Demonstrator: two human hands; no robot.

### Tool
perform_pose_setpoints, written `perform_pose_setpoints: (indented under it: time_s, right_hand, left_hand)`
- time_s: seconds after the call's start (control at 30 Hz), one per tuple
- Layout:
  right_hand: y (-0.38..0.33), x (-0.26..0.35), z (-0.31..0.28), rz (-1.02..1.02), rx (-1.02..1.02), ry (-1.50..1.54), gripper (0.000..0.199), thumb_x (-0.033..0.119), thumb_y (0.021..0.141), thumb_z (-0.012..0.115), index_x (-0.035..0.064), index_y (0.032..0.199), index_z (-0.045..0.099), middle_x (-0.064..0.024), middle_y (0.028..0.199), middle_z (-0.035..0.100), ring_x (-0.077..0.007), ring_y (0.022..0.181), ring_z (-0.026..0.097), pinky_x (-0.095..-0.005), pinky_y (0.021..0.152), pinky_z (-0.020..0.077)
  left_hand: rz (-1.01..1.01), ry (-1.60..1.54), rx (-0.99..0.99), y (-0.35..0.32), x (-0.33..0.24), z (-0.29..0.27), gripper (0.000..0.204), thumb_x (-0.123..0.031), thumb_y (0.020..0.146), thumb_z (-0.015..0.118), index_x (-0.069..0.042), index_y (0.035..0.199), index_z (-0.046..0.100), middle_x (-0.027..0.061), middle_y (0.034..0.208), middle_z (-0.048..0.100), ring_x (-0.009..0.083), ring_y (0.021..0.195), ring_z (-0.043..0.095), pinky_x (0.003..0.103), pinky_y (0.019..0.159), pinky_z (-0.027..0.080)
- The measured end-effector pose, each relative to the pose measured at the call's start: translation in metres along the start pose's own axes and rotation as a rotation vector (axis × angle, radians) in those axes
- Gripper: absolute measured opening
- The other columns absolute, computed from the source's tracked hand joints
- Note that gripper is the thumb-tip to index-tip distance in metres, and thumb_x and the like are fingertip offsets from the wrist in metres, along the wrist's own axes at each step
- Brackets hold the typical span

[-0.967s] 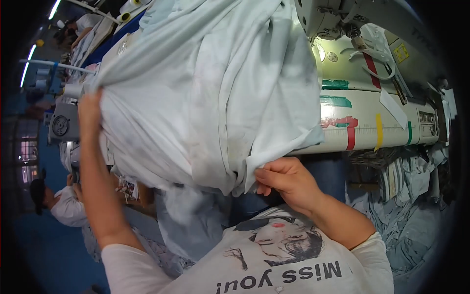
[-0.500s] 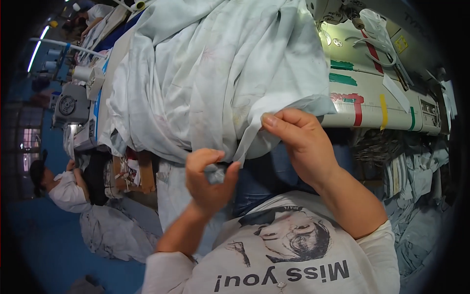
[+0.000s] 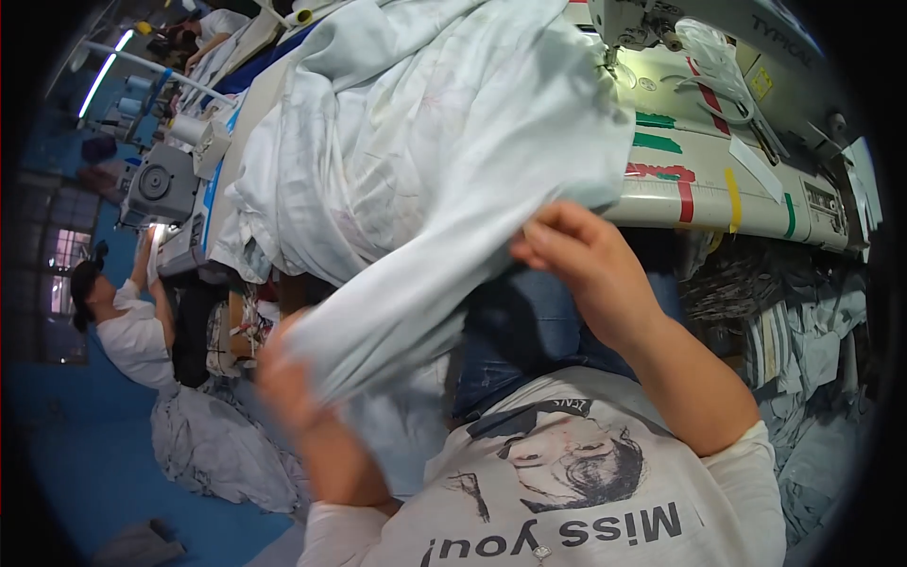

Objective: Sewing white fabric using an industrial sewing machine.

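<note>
White-blue fabric [image 3: 425,250], faintly patterned in places, lies heaped over the worktop [image 3: 709,194], and its near part is stretched out above the person's jeans [image 3: 515,326]. In the head view, the left hand [image 3: 295,383] grasps the lower-left end, its fingers curled but blurred by motion. The right hand [image 3: 586,265] pinches the cloth's near edge, thumb and forefinger together. A sewing machine [image 3: 727,38] stands at upper right.
</note>
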State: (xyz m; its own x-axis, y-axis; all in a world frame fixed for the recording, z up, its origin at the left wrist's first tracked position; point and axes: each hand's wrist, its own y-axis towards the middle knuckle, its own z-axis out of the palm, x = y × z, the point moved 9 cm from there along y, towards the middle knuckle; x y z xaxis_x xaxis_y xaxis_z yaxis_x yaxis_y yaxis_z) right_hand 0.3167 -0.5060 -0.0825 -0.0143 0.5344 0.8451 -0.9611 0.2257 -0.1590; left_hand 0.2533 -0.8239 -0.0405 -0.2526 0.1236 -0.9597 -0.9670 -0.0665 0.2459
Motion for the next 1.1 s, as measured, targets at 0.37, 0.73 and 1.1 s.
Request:
perform_pose_setpoints:
  time_s: [0.37,0.73,1.1]
  right_hand:
    - [-0.085,-0.098,-0.017,0.388,0.205,-0.247,0.020,0.013,0.088,0.063,0.0018,0.105,0.061,-0.0045,0.097,0.063,-0.0123,0.090,0.060,-0.0262,0.083,0.0484]
    - [-0.080,-0.162,0.076,0.866,0.320,-0.081,0.028,0.030,0.091,0.061,0.0017,0.096,0.061,-0.0105,0.093,0.065,-0.0164,0.081,0.064,-0.0293,0.073,0.0534]
    - [-0.070,-0.163,0.088,0.758,0.274,-0.011,0.027,0.029,0.090,0.062,0.0048,0.078,0.062,-0.0051,0.079,0.066,-0.0096,0.065,0.061,-0.0223,0.063,0.0506]
  left_hand:
    - [-0.377,0.216,0.286,-0.036,-0.029,-0.026,0.020,-0.022,0.095,0.056,-0.003,0.088,0.057,-0.0023,0.076,0.057,0.0023,0.069,0.049,0.018,0.063,0.040]
    - [-0.389,0.248,0.330,-0.098,0.032,0.006,0.005,-0.008,0.095,0.053,-0.003,0.097,0.053,-0.0021,0.079,0.057,0.0007,0.067,0.045,0.016,0.059,0.035]
    - [-0.244,0.565,0.455,-0.090,0.045,-0.007,0.010,0.003,0.086,0.054,-0.001,0.093,0.059,0.0051,0.086,0.061,0.0081,0.068,0.051,0.021,0.061,0.041]
